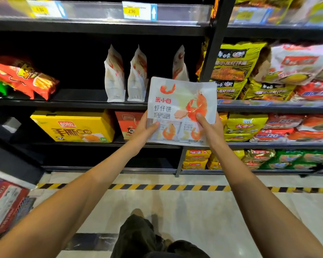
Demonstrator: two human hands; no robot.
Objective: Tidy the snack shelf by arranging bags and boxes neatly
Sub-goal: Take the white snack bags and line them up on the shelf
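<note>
I hold a white snack bag printed with orange shrimps (181, 101) upright in front of the black shelf (69, 104). My left hand (145, 130) grips its lower left corner, thumb on the front. My right hand (210, 130) grips its lower right edge. Behind it, three matching white shrimp bags stand side-on on the middle shelf: one (114, 77), a second (137, 77), and a third (180, 66) partly hidden by the held bag.
Red snack bags (24, 77) lie at the shelf's left. A yellow box (73, 126) and a red box (128, 123) sit one shelf lower. Yellow and red noodle packs (268, 71) fill the right bay. A red basket (6, 207) stands at lower left.
</note>
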